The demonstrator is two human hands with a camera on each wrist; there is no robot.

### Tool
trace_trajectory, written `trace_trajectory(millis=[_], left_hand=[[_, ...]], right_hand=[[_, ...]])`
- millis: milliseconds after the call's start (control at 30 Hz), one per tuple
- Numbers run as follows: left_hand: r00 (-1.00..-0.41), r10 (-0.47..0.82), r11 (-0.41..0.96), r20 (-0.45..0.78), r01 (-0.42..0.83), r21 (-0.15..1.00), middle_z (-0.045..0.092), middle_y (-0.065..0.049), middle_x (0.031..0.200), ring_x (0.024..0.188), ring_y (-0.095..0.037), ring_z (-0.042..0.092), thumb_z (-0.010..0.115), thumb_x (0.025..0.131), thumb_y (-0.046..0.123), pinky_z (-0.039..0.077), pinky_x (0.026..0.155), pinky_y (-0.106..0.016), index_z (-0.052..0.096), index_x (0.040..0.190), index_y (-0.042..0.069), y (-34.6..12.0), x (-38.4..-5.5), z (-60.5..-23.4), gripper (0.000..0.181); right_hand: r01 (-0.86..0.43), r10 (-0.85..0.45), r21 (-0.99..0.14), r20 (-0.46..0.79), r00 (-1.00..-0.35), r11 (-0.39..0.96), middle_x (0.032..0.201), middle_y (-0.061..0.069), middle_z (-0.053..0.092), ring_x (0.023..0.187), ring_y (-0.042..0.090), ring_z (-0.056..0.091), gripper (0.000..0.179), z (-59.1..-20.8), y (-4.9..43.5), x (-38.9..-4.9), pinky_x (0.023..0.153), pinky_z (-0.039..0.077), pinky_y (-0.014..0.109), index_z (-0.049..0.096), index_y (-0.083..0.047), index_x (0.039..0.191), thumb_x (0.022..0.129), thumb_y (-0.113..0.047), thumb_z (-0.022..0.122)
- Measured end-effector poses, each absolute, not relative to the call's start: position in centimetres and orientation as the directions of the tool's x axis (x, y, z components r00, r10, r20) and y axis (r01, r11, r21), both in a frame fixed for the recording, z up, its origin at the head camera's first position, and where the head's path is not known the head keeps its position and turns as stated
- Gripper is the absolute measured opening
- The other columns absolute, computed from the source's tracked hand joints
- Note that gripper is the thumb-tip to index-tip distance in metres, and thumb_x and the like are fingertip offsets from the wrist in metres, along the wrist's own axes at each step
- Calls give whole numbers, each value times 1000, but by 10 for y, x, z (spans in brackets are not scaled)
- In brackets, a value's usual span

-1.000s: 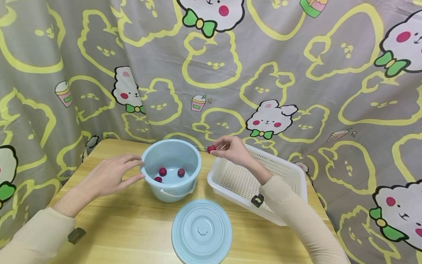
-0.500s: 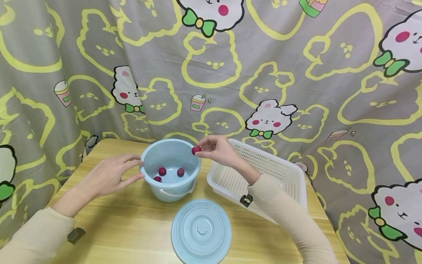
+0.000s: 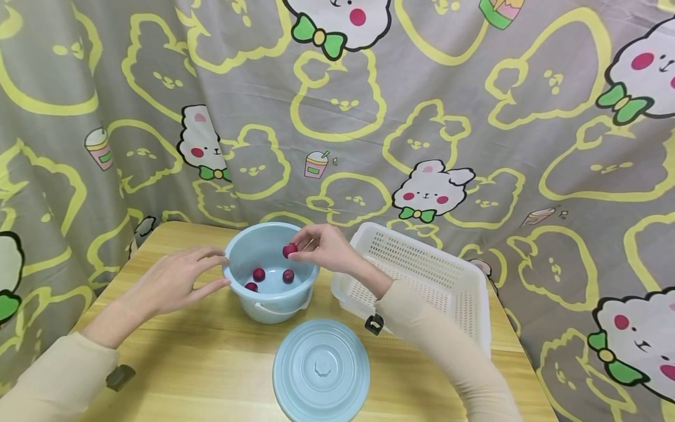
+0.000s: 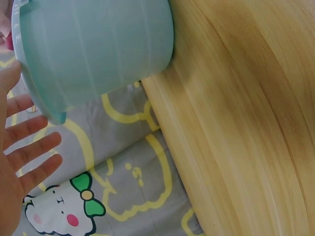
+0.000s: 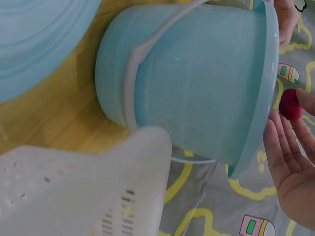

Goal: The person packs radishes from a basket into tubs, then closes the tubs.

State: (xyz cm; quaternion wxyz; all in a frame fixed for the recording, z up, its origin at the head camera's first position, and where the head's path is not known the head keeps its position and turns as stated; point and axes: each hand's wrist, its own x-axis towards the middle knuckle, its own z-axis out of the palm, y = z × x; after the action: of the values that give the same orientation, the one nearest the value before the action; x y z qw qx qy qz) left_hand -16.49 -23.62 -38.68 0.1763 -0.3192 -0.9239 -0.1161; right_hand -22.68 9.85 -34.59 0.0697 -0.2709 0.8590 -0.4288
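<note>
My right hand (image 3: 329,251) pinches a small, round, dark red plum (image 3: 289,251) between thumb and fingertips, over the opening of a light blue bucket (image 3: 271,309). In the right wrist view that plum (image 5: 291,104) shows just beyond the bucket's rim. Several more plums (image 3: 287,276) lie on the bucket's bottom, one partly hidden by the near rim. At the bucket's left side, my left hand (image 3: 174,278) has its fingertips right at the rim, fingers spread. The left wrist view shows those fingers (image 4: 34,152) extended, holding nothing.
A white perforated basket (image 3: 422,249) stands right of the bucket, partly under my right forearm. In front of the bucket lies its round blue lid (image 3: 321,375) on the wooden table (image 3: 211,363). A patterned grey curtain (image 3: 348,76) hangs behind the table.
My right hand has moved left from above the basket's near corner to over the bucket, carrying the plum. My left hand has stayed at the rim.
</note>
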Motion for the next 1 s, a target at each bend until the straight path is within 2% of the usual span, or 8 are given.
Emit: trace_trajectory(millis=[300, 533, 733, 1000], left_hand=[[-739, 546, 772, 394, 627, 105, 76, -9, 123, 108, -35, 76, 80, 93, 42, 64, 85, -57, 77, 121, 15, -237, -164, -387, 39], [-741, 545, 772, 392, 626, 112, 76, -9, 123, 108, -35, 76, 79, 94, 42, 64, 85, -57, 77, 121, 15, -237, -164, -387, 39], [-735, 547, 768, 401, 631, 109, 76, -9, 123, 107, -35, 76, 80, 93, 42, 64, 83, -56, 77, 121, 15, -237, -166, -387, 39], [-737, 547, 770, 397, 629, 108, 76, -9, 123, 107, -35, 76, 79, 93, 42, 64, 83, -56, 77, 121, 14, -237, -166, -387, 39]], right_hand=[[-421, -559, -759, 91, -824, 497, 95, 6, 80, 78, 4, 73, 23, -355, 83, -227, 74, 61, 19, 78, -11, 107, 87, -18, 88], [-435, -601, -767, 82, -795, 471, 95, 10, 79, 77, 5, 72, 22, -361, 75, -226, 74, 60, 18, 77, -7, 108, 89, -15, 86], [-434, -612, -756, 56, -789, 490, 92, 6, 78, 75, 5, 70, 20, -364, 70, -226, 69, 57, 18, 77, -11, 106, 90, -18, 86], [-464, -618, -707, 49, -785, 533, 88, 1, 78, 74, 4, 69, 18, -370, 67, -228, 69, 57, 18, 77, -13, 103, 90, -22, 86]])
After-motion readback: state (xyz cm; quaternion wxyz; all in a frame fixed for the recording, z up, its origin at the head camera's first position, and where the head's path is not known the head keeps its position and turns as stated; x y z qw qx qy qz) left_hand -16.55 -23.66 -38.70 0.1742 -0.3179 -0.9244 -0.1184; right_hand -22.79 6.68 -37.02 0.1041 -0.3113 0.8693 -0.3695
